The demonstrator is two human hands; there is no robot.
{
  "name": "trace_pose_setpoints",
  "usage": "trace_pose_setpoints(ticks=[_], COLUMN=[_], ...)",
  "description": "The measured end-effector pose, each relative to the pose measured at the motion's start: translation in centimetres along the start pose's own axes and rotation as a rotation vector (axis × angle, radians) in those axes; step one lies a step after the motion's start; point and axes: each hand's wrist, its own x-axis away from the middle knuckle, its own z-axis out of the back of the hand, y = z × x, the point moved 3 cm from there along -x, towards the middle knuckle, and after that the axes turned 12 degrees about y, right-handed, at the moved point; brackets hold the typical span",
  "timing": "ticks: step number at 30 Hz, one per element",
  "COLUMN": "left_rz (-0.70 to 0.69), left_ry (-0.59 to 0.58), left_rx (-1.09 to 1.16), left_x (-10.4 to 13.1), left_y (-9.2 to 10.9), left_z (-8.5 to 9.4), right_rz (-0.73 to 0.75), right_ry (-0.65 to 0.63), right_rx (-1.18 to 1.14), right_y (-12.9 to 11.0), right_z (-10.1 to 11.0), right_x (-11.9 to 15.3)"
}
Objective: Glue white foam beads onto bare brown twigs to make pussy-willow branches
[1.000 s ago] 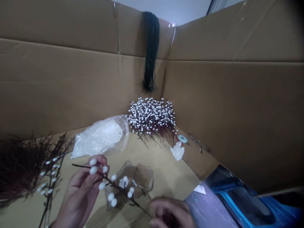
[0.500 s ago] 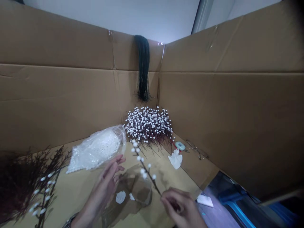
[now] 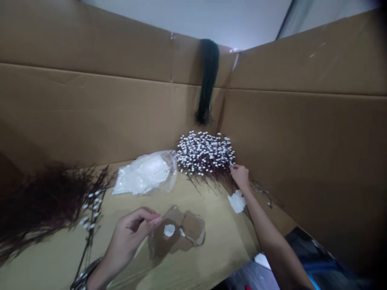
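Note:
My right hand (image 3: 240,176) reaches to the right edge of a pile of dark twigs tipped with white berries (image 3: 205,155). Its fingers are closed on a white-berry twig, which blends into the pile. Over the table, my left hand (image 3: 134,229) has thumb and forefinger pressed together; anything between them is too small to make out. Just beyond those fingertips lies a torn piece of brown, shiny material (image 3: 178,249) with white patches. A clear bag of white beads (image 3: 145,173) rests left of the berry pile.
Bare dark twigs (image 3: 45,205) are heaped at the left, beside a berry branch (image 3: 93,209). A crumpled white tissue (image 3: 236,201) lies under my right forearm. Dark green strands (image 3: 208,80) hang over the cardboard wall (image 3: 121,108). Thin metal pieces (image 3: 266,195) lie along the right wall.
My right hand has carried the white-berry twig forward to the pile. My left hand's fingers have gone from spread to pinched. The view has shifted left.

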Motion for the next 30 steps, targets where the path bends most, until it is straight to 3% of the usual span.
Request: trace_pose_setpoints(ticks=[3, 6, 9, 12, 15, 18, 23, 30], left_rz=[-0.054, -0.115, -0.201, -0.268, -0.214, -0.152, -0.058, 0.011], left_ry=[-0.018, -0.050, -0.131, -0.176, -0.238, -0.317, -0.406, -0.486], left_rx=[0.014, 0.049, 0.091, 0.116, 0.091, 0.131, 0.236, 0.315], left_x=[1.3, 1.8, 1.7, 1.3, 0.9, 0.8, 0.6, 0.5], left_y=[1.2, 2.3, 3.9, 6.1, 7.9, 8.8, 8.3, 7.8], left_z=[1.0, 1.7, 1.7, 1.6, 1.7, 2.0, 2.7, 3.0], right_rz=[-0.020, 0.026, 0.163, 0.529, 0.677, 0.727, 0.815, 0.853], right_ry=[-0.027, -0.139, -0.315, -0.572, -0.783, -0.858, -0.946, -1.029], right_rx=[-0.015, -0.099, -0.247, -0.629, -0.870, -1.010, -1.099, -1.160], right_y=[-1.4, -5.4, -12.5, -20.7, -25.7, -27.8, -29.8, -30.2], right_z=[-0.5, -0.3, 1.1, 3.5, 5.1, 5.1, 3.5, 2.1], right_x=[1.0, 3.7, 7.7, 11.6, 13.5, 13.8, 14.0, 14.8])
